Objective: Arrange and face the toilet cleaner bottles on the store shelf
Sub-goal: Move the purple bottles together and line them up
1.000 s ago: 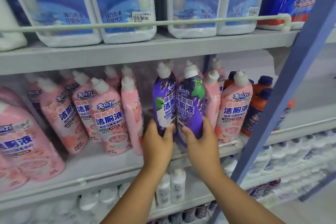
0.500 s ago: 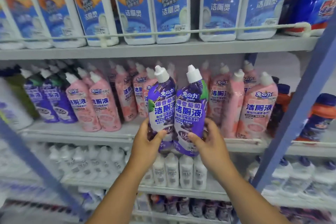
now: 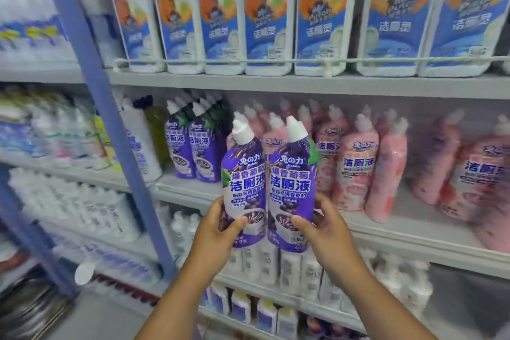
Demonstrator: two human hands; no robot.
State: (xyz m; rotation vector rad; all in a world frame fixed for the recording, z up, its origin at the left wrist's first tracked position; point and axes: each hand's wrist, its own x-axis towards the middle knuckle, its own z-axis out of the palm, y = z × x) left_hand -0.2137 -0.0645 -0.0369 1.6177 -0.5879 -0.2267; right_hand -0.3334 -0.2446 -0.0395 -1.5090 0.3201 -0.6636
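So there are two purple bottles in play, the left bottle (image 3: 242, 188) and the right bottle (image 3: 292, 188), held up side by side in front of the middle shelf (image 3: 414, 232), touching or just about touching along their sides. Both stand nearly upright, long axis vertical, white caps on top, labels facing the camera.

The left hand (image 3: 218, 232) grips the left one low down, thumb across the front near the base, fingers wrapped behind. The right hand (image 3: 328, 229) does the same on the right one, thumb on the front. So each hand is clamped on its own bottle, both off the shelf and in the air, nearer than the pink row (image 3: 356, 163).

The bit that matters for what's next, I'd guess: the matching purple group (image 3: 190, 152) sits on that same shelf up and to the left of the hands, farther back, also upright with labels out. The left hand is the nearer one to it. Probably the bottles go left and in, staying upright with labels forward, beside that group. The blue upright (image 3: 110, 130) runs just left of there, so there isn't loads of room to swing.
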